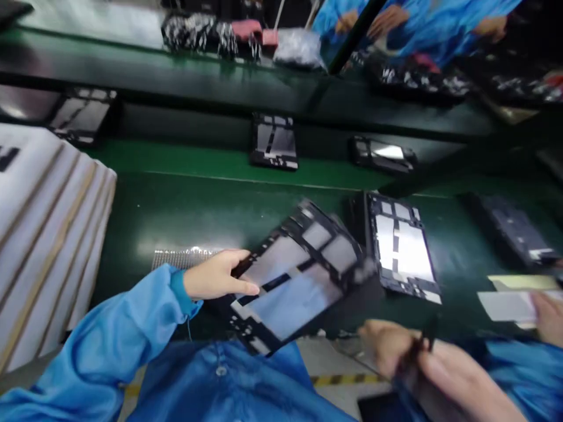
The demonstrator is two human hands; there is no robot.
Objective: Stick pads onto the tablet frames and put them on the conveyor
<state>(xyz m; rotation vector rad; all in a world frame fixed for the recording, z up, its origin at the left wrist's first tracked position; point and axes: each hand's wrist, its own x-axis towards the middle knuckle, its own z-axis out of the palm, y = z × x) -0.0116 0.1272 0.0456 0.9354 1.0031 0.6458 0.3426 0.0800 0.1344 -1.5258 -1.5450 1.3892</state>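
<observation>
My left hand (pixel 220 275) grips the near left edge of a black tablet-like unit (pixel 285 281), thumb on top and the other fingers hidden beneath. Shiny silvery panels and small parts cover its upper face; it is tilted above the green bench, and its right end is blurred. Lower right of it is my right hand (pixel 387 346), with a dark band at the wrist, smeared by motion, so its fingers and anything in them cannot be made out. A similar black unit (pixel 400 246) lies on the bench just right of the held one.
White padded sheets (pixel 48 246) stand stacked at the left. More black units (pixel 275 140) lie along the back of the green bench (pixel 176 205). A metal grid (pixel 182 257) is beside my left hand. A co-worker's hand (pixel 548 316) holds paper at the right; others work behind the shelf.
</observation>
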